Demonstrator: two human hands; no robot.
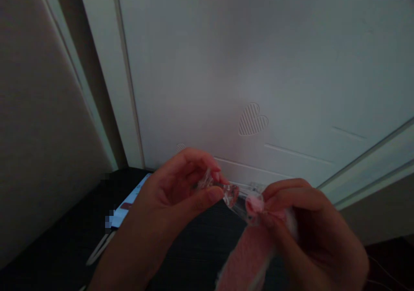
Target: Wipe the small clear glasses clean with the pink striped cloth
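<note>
Between my hands stretches a clear, shiny, crinkled piece of plastic (241, 204), perhaps film. Its left end is pinched between the thumb and fingers of my left hand (181, 191). My right hand (300, 222) is closed on the top of a fuzzy pink strip with a whitish edge (247, 256), right where the strip meets the plastic. A pink tip of the strip shows inside or behind the clear plastic; which one I cannot tell. The rest of the strip hangs down past the bottom of the view. Dim light blurs the fine details.
A lit phone (131, 202) lies on the dark surface (64, 235), partly behind my left wrist, with a white cord (100, 248) beside it. Close ahead stands a white panel (194, 66) with an engraved heart. A plain wall (42, 109) rises at left.
</note>
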